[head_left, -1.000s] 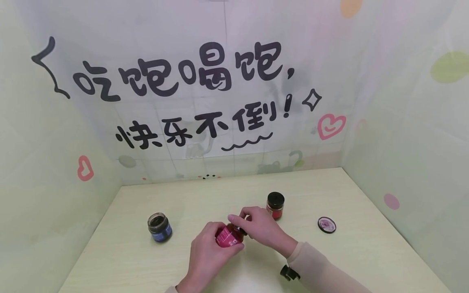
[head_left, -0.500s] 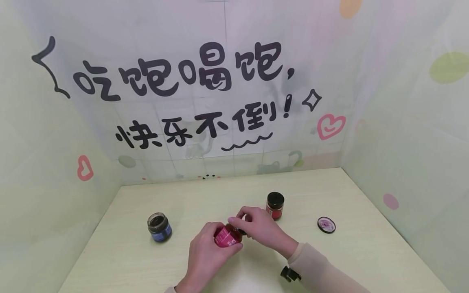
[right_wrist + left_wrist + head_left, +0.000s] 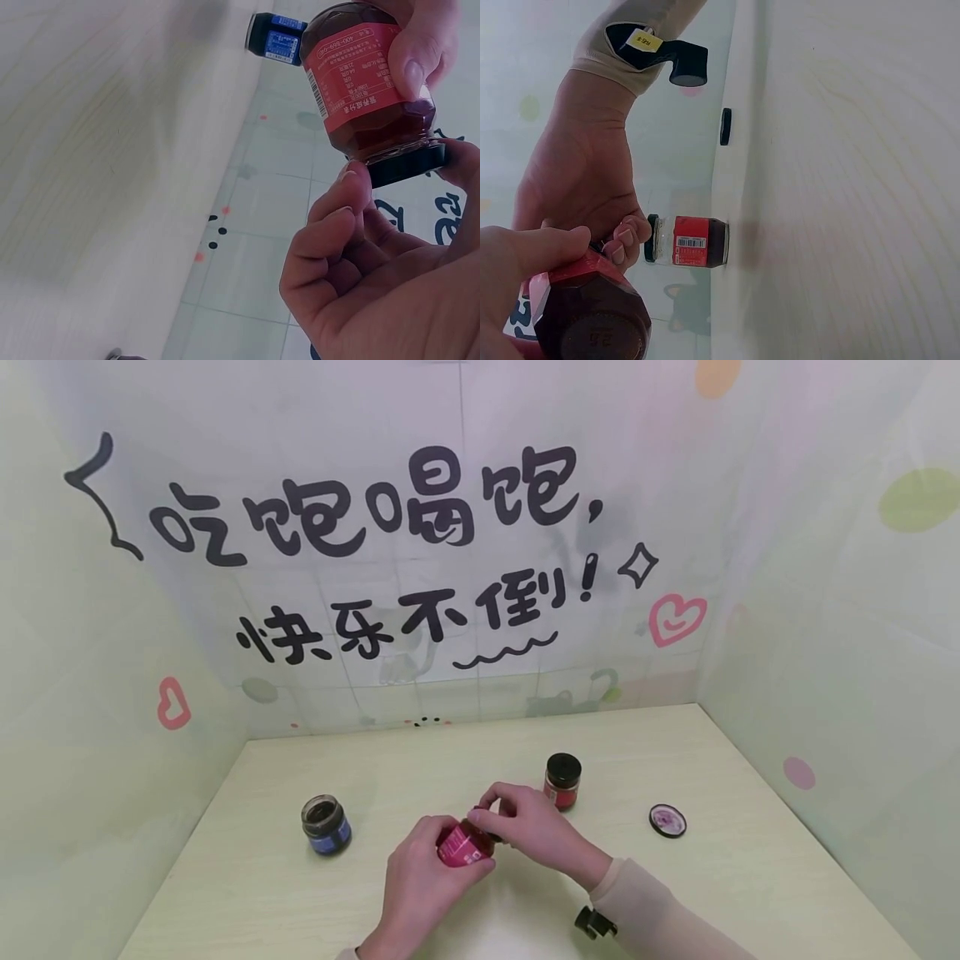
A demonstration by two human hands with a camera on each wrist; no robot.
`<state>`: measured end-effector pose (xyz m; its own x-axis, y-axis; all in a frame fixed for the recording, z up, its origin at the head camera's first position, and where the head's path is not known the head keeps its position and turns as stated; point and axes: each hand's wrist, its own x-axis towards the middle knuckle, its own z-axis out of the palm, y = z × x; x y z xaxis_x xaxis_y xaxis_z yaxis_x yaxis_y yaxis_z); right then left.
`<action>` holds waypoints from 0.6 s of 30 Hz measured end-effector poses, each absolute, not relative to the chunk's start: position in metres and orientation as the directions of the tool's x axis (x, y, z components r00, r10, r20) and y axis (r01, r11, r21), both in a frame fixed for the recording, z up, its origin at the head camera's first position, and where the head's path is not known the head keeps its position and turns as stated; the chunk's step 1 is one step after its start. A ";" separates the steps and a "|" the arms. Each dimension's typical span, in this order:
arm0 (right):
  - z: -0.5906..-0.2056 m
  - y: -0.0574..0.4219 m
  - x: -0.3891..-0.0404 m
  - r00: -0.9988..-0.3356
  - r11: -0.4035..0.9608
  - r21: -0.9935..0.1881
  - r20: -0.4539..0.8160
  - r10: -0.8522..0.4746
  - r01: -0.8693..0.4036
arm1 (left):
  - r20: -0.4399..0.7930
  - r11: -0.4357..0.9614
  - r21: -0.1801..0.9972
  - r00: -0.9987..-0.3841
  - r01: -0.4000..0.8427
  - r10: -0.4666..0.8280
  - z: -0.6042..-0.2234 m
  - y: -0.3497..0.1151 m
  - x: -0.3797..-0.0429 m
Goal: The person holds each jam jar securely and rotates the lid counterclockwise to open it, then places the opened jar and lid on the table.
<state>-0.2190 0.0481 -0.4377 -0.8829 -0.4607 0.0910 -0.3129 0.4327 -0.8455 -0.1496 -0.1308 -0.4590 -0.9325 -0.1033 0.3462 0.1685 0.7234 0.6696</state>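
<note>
My left hand (image 3: 422, 881) grips a glass jar (image 3: 367, 90) with a red-pink label and dark contents, holding it tilted above the table. The fingers and thumb of my right hand (image 3: 543, 831) pinch the edge of its black lid (image 3: 409, 165), which sits on the jar's mouth. In the left wrist view the jar's faceted dark base faces the camera. Just behind my right hand, a red-labelled jar (image 3: 691, 241) with a black lid stands upright on the table.
To the left stands a blue-labelled jar (image 3: 327, 837) without a lid, its dark mouth showing. A loose lid (image 3: 667, 821) lies at the right, pale inner side up. White printed cloth walls (image 3: 480, 693) edge the table (image 3: 247, 860). A black camera (image 3: 596, 922) is on my right wrist.
The held jar and my hands have shifted very slightly left. My right fingers have changed position a little around the lid. The other jars and the loose lid stay put.
</note>
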 end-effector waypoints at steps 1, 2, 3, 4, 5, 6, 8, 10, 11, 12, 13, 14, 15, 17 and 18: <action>-0.438 0.048 -0.219 -0.881 0.430 -0.846 0.093 -0.463 -0.315 | 0.345 0.722 0.671 -0.933 0.169 -0.102 -0.459 -0.131 -0.150; -0.438 0.048 -0.219 -0.879 0.428 -0.846 0.095 -0.467 -0.318 | 0.343 0.721 0.673 -0.934 0.168 -0.102 -0.459 -0.132 -0.150; -0.438 0.048 -0.219 -0.877 0.424 -0.846 0.098 -0.471 -0.322 | 0.341 0.719 0.674 -0.935 0.167 -0.102 -0.459 -0.132 -0.150; -0.438 0.048 -0.219 -0.874 0.420 -0.847 0.101 -0.475 -0.326 | 0.339 0.719 0.675 -0.935 0.167 -0.101 -0.459 -0.132 -0.150; -0.438 0.048 -0.219 -0.871 0.419 -0.846 0.103 -0.480 -0.330 | 0.337 0.718 0.676 -0.936 0.167 -0.099 -0.459 -0.133 -0.150; -0.438 0.049 -0.219 -0.869 0.416 -0.846 0.104 -0.484 -0.333 | 0.335 0.717 0.677 -0.937 0.167 -0.098 -0.459 -0.133 -0.149; -0.438 0.049 -0.218 -0.865 0.414 -0.845 0.107 -0.490 -0.339 | 0.332 0.716 0.678 -0.938 0.167 -0.096 -0.459 -0.134 -0.149; -0.438 0.049 -0.218 -0.862 0.412 -0.845 0.108 -0.495 -0.342 | 0.331 0.714 0.680 -0.939 0.168 -0.094 -0.459 -0.134 -0.149; -0.439 0.049 -0.218 -0.861 0.411 -0.844 0.108 -0.498 -0.343 | 0.331 0.711 0.682 -0.939 0.169 -0.094 -0.460 -0.134 -0.149; -0.439 0.049 -0.219 -0.860 0.410 -0.845 0.108 -0.499 -0.344 | 0.331 0.710 0.684 -0.939 0.170 -0.095 -0.460 -0.134 -0.149; -0.440 0.049 -0.219 -0.859 0.411 -0.844 0.107 -0.501 -0.345 | 0.330 0.707 0.686 -0.939 0.170 -0.095 -0.460 -0.135 -0.149; -0.440 0.049 -0.219 -0.857 0.411 -0.843 0.107 -0.503 -0.347 | 0.328 0.705 0.689 -0.940 0.169 -0.095 -0.460 -0.135 -0.149; -0.440 0.049 -0.219 -0.856 0.411 -0.843 0.106 -0.506 -0.347 | 0.326 0.702 0.692 -0.941 0.168 -0.096 -0.460 -0.135 -0.150; -0.440 0.050 -0.219 -0.854 0.411 -0.843 0.105 -0.509 -0.348 | 0.320 0.698 0.697 -0.942 0.165 -0.098 -0.460 -0.135 -0.150; -0.440 0.050 -0.220 -0.854 0.411 -0.843 0.104 -0.509 -0.348 | 0.319 0.697 0.698 -0.943 0.163 -0.099 -0.460 -0.135 -0.150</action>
<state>-0.2196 0.0498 -0.4404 -0.8542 -0.5095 0.1039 -0.3478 0.4113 -0.8426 -0.1498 -0.1349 -0.4601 -0.9427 -0.0988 0.3187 0.1631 0.6968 0.6984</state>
